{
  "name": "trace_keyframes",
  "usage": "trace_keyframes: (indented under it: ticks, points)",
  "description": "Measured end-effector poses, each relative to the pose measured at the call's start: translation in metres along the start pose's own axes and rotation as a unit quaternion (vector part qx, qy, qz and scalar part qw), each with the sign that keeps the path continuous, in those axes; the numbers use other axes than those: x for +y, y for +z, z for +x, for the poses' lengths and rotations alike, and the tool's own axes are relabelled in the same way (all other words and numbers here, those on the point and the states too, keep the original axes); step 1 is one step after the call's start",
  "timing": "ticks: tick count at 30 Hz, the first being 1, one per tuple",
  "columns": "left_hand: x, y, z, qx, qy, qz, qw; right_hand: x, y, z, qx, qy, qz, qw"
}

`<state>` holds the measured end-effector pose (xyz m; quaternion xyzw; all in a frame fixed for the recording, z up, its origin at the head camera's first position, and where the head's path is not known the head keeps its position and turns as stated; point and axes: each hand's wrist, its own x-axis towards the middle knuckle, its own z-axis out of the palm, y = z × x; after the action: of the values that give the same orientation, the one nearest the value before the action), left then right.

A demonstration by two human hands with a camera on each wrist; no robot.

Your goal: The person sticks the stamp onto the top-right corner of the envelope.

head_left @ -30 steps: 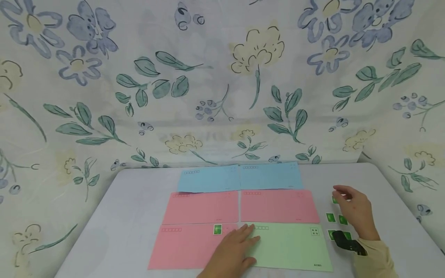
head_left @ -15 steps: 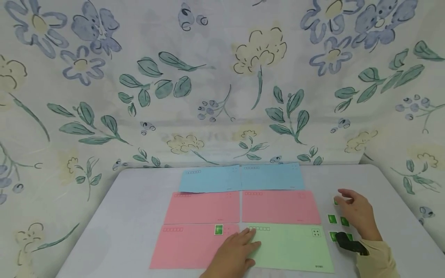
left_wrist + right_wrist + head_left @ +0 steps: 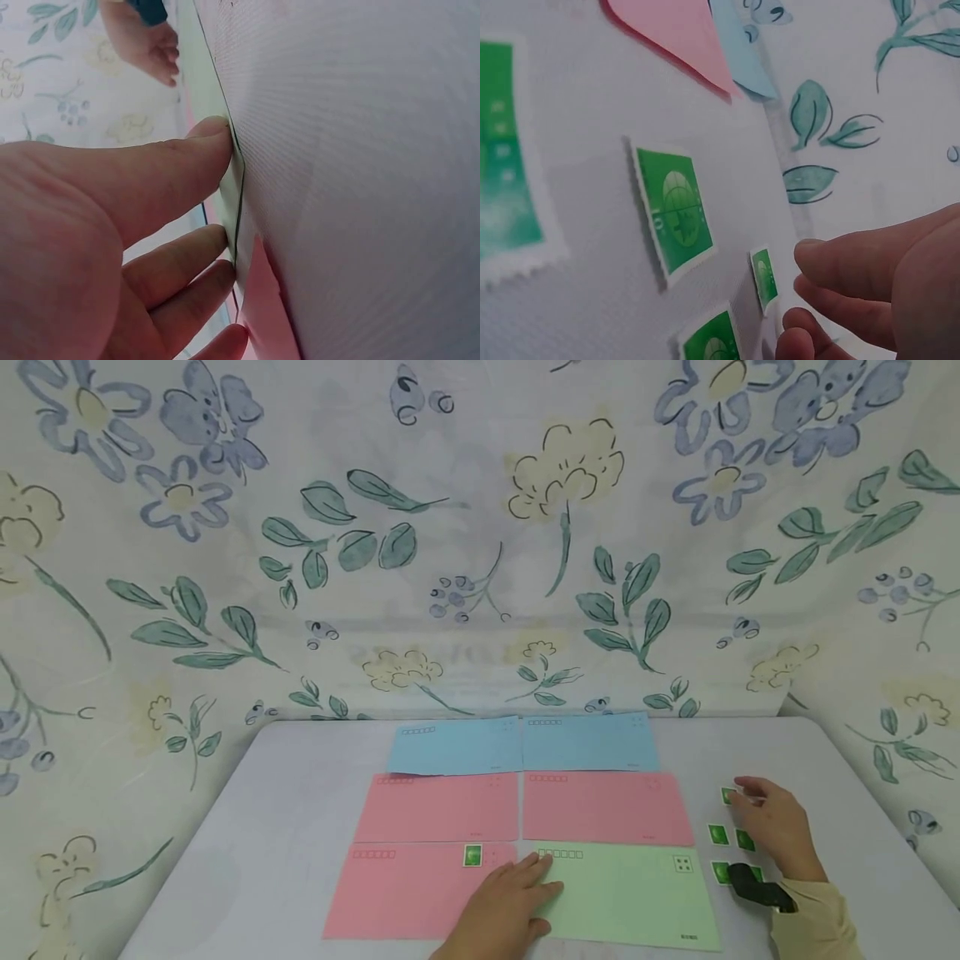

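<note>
My left hand (image 3: 498, 902) rests with fingers spread across the inner edges of a pink envelope (image 3: 397, 902) and a green envelope (image 3: 626, 902). In the left wrist view its thumb and fingertips touch the green envelope's edge (image 3: 229, 199). A green postage stamp (image 3: 472, 856) lies at the pink envelope's upper right. Over the table's right side, my right hand (image 3: 772, 822) hovers with fingers loosely bent beside the farthest loose stamp (image 3: 727, 796). In the right wrist view that small stamp (image 3: 763, 279) lies just left of the fingertips, and nothing shows between them.
More loose stamps (image 3: 717, 834) lie right of the green envelope, some partly hidden by the right hand and its dark wrist strap (image 3: 753, 885). Two pink envelopes (image 3: 603, 810) and two blue envelopes (image 3: 588, 743) form rows behind. A flowered cloth (image 3: 480, 543) hangs beyond the white table (image 3: 247, 843).
My right hand has shifted slightly toward me and to the right, uncovering more of the farthest stamp. My left hand stays on the envelopes. The head view has drifted a little.
</note>
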<state>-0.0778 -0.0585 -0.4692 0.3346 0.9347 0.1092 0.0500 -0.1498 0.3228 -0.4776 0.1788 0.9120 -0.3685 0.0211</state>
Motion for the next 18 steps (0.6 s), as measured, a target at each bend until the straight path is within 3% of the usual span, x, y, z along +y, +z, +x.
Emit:
trace_keyframes:
  ticks: [18]
  points:
    - [0.0005, -0.0015, 0.0006, -0.007, -0.002, -0.002, 1.0, 0.0086, 0.0024, 0.0049, 0.012, -0.016, -0.019, 1.0]
